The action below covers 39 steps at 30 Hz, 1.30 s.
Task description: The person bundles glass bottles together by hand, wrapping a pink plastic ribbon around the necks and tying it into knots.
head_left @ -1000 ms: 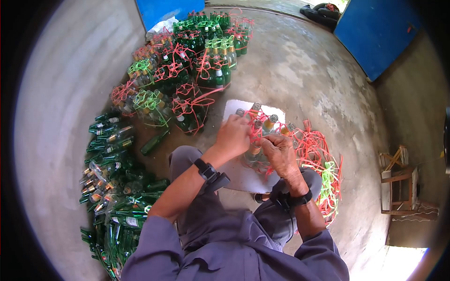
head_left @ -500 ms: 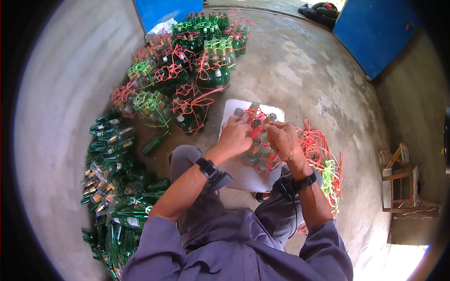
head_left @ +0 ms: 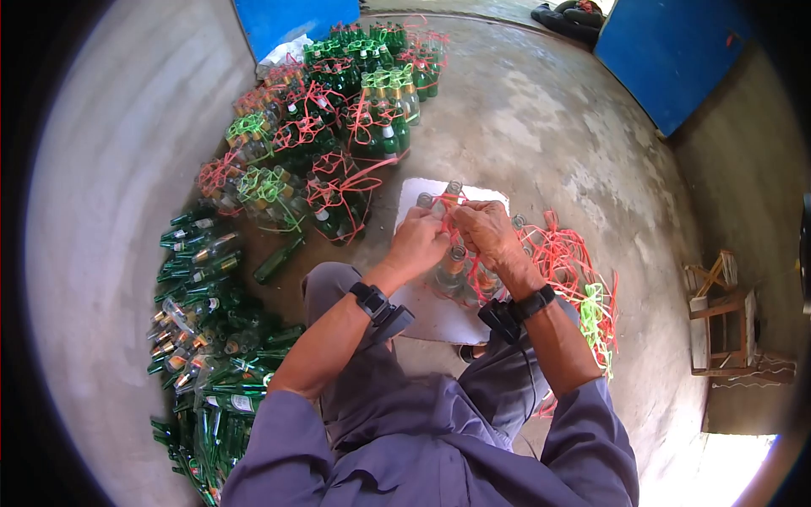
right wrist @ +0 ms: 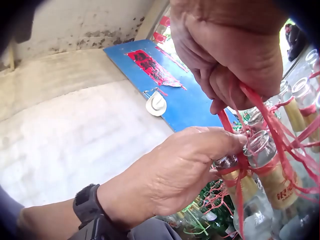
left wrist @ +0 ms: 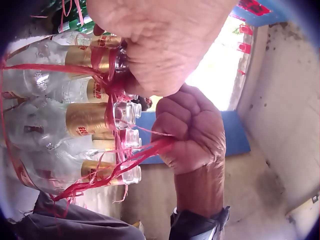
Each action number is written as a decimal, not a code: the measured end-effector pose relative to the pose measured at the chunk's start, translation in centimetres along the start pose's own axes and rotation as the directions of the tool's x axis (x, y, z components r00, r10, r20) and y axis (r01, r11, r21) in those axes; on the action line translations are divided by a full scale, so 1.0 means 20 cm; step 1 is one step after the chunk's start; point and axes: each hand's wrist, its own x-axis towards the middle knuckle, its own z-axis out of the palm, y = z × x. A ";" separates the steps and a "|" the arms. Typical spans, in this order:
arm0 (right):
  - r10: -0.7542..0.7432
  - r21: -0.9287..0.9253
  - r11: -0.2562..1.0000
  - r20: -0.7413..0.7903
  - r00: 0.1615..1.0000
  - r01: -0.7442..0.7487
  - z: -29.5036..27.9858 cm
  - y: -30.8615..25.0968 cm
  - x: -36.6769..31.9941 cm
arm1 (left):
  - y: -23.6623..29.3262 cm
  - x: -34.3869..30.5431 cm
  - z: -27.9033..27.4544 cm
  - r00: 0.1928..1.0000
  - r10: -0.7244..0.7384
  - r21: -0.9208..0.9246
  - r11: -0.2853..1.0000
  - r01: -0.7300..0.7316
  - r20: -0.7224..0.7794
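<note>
Clear glass bottles [head_left: 453, 272] with gold neck labels stand bunched on a white board [head_left: 427, 319] between the person's knees. Red plastic strap [left wrist: 125, 164] runs around the bottles and between their necks. The left hand [head_left: 420, 242] is at the near-left necks; in the right wrist view its thumb and fingers pinch the strap beside a bottle mouth [right wrist: 260, 145]. Curled into a fist in the left wrist view, the right hand [left wrist: 192, 130] grips strap drawn taut from the bunch. From the head, the right hand covers some of the bottle tops.
Tied bundles of bottles [head_left: 338, 190] fill the floor ahead-left. Loose green and clear bottles [head_left: 211, 355] lie heaped along the left wall. A pile of red and green strap [head_left: 564, 253] is at the right, with a small wooden stool [head_left: 722, 334] farther off.
The right hand has moved left and away from the body, over the bunch and close to the left hand, still gripping strap. The left hand has stayed at the near-left necks.
</note>
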 end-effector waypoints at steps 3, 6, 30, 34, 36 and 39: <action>-0.059 -0.142 0.988 -0.039 0.997 0.053 -0.02 0.02 -0.01 | 0.00 0.00 -0.01 0.996 0.088 -0.013 0.996 -0.089 -0.033; -0.166 -0.336 0.932 -0.067 0.984 0.135 -0.06 0.08 -0.02 | 0.00 0.00 -0.01 0.998 0.008 0.022 1.000 -0.010 0.062; -0.448 -0.906 0.024 0.369 0.814 0.423 -0.10 0.16 -0.12 | -0.06 0.00 0.01 0.984 0.165 -0.072 0.983 -0.169 -0.059; -0.481 -0.945 0.117 0.215 0.850 0.305 -0.06 0.16 -0.12 | -0.07 0.01 0.01 0.991 0.135 -0.080 0.988 -0.133 0.017; -0.496 -0.950 0.138 0.179 0.850 0.281 -0.04 0.16 -0.13 | -0.07 0.01 0.01 0.994 0.087 -0.060 0.995 -0.083 0.068; -0.463 -0.957 0.204 0.091 0.882 0.205 -0.02 0.15 -0.11 | -0.08 -0.01 0.04 0.996 0.093 -0.091 0.992 -0.092 0.000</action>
